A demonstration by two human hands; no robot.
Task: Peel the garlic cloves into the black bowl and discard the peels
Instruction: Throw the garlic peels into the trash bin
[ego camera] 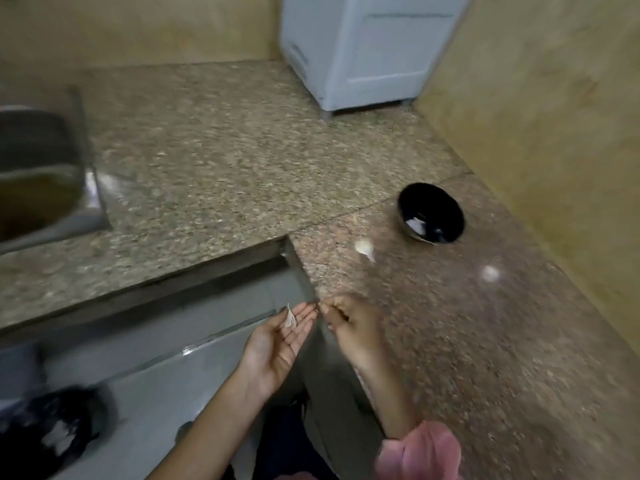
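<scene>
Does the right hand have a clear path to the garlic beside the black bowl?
Probably yes: only bare counter lies between the right hand and the garlic, which sits apart from the black bowl.

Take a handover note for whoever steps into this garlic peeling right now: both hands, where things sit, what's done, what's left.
Left hand: open, palm up, a thin whitish garlic peel lying on its fingers.
Right hand: fingers curled, blurred; grip unclear.
Round black bowl: on the speckled granite counter, white pieces inside.
Whitish garlic piece: on the counter near the bowl.
Done: some garlic bowled.
Left: discard the peel, likely into the black bag below; handle that garlic piece.
</scene>
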